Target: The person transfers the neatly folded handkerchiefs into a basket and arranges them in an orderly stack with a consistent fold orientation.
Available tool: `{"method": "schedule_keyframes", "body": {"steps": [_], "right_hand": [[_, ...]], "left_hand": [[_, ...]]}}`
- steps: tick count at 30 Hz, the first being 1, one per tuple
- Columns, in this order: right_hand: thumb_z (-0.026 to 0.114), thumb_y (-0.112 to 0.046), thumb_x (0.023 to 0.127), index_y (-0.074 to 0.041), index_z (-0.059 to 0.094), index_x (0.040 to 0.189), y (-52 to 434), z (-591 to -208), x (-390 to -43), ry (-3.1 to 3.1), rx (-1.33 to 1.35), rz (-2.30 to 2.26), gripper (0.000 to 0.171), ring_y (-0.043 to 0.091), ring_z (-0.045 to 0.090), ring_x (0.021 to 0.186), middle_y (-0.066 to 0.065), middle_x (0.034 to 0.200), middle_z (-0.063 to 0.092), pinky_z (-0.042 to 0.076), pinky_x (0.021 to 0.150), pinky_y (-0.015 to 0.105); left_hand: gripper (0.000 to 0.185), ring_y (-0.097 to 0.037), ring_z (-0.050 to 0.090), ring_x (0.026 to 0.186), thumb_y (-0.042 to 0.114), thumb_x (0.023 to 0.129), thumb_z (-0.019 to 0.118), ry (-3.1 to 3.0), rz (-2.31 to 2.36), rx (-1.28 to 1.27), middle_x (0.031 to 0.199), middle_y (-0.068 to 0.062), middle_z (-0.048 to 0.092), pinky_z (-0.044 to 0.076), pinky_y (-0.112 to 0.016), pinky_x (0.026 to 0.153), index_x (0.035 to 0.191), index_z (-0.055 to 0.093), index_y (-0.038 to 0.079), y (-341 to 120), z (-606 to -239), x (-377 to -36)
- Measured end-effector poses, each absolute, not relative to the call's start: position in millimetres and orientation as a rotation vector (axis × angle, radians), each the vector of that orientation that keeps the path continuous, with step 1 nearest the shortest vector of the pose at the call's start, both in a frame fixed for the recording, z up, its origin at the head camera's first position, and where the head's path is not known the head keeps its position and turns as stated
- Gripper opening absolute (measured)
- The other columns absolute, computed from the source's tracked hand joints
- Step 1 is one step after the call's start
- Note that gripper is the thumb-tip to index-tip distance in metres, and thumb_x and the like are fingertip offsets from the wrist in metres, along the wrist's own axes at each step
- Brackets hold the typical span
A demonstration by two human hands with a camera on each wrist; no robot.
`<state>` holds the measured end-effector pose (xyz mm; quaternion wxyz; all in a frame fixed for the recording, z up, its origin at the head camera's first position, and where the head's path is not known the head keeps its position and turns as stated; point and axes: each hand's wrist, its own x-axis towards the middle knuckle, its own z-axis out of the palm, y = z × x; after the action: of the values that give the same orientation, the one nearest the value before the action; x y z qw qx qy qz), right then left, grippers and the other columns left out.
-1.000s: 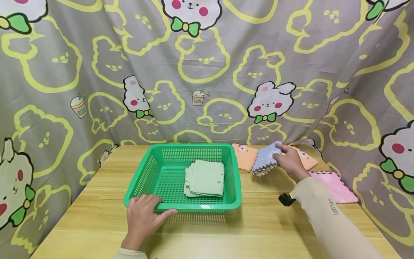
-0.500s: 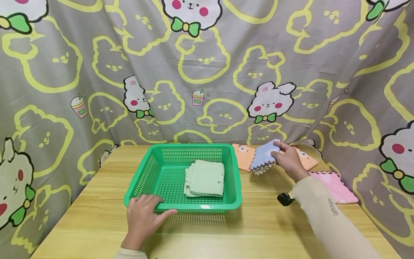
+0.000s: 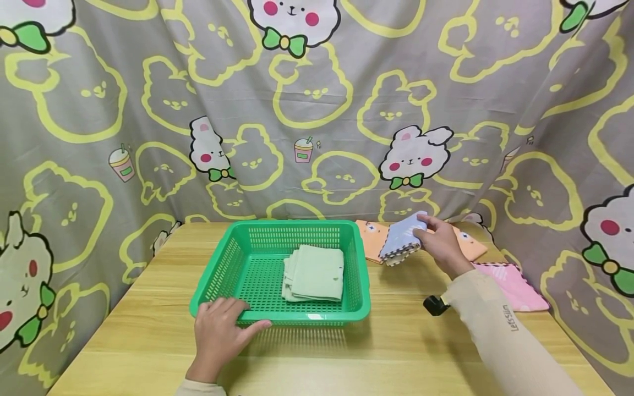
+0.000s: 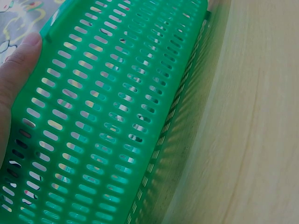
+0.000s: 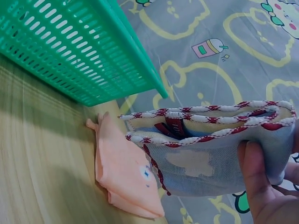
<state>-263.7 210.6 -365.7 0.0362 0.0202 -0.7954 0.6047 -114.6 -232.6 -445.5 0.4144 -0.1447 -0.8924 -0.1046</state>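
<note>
A green plastic basket (image 3: 233,258) (image 4: 112,107) (image 5: 79,46) stands mid-table with a folded pale green cloth (image 3: 314,272) inside. My left hand (image 3: 220,330) rests on the basket's near left rim, thumb along the front edge; its thumb (image 4: 16,70) shows against the basket wall in the left wrist view. My right hand (image 3: 441,245) grips a folded light blue cloth (image 3: 401,242) (image 5: 210,149) with red-and-white trim, lifted just above the table to the right of the basket. Under it lies an orange cloth (image 3: 373,239) (image 5: 124,175).
A pink cloth (image 3: 512,286) lies at the table's right side beside the orange one. A patterned bunny curtain (image 3: 317,110) closes off the back and both sides. Bare wooden tabletop (image 3: 346,352) stretches in front of the basket.
My right hand has lifted the blue cloth slightly and carried it a little left toward the basket. The left hand and basket have not moved.
</note>
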Motion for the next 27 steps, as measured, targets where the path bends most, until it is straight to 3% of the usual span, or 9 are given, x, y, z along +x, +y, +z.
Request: {"method": "schedule_keyframes", "body": {"steps": [9, 17, 27], "right_hand": [[0.051, -0.013, 0.099, 0.003, 0.032, 0.148, 204, -356, -260, -2.431, 0.067, 1.870, 0.054, 0.010, 0.054, 0.087, 0.026, 0.138, 0.036, 0.050, 0.072, 0.019], [0.052, -0.016, 0.100, 0.002, 0.036, 0.146, 199, -348, -256, -2.412, 0.110, 1.865, 0.052, 0.009, 0.051, 0.079, 0.023, 0.133, 0.037, 0.049, 0.067, 0.019], [0.052, -0.017, 0.100, 0.001, 0.035, 0.147, 193, -341, -253, -2.390, 0.109, 1.886, 0.053, 0.012, 0.052, 0.086, 0.019, 0.128, 0.037, 0.049, 0.070, 0.018]], "left_hand": [[0.071, -0.023, 0.062, 0.070, 0.083, 0.075, 0.048, -2.255, -0.259, -0.357, 0.076, -0.001, 0.069, 0.035, -0.040, 0.064, 0.072, 0.066, 0.014, -232, -445, -115], [0.074, -0.023, 0.062, 0.069, 0.084, 0.076, 0.044, -2.251, -0.258, -0.357, 0.075, 0.000, 0.069, 0.035, -0.040, 0.064, 0.072, 0.066, 0.014, -232, -445, -115], [0.072, -0.023, 0.063, 0.070, 0.084, 0.076, 0.046, -2.263, -0.252, -0.354, 0.075, -0.001, 0.069, 0.036, -0.040, 0.064, 0.072, 0.066, 0.014, -233, -446, -115]]}}
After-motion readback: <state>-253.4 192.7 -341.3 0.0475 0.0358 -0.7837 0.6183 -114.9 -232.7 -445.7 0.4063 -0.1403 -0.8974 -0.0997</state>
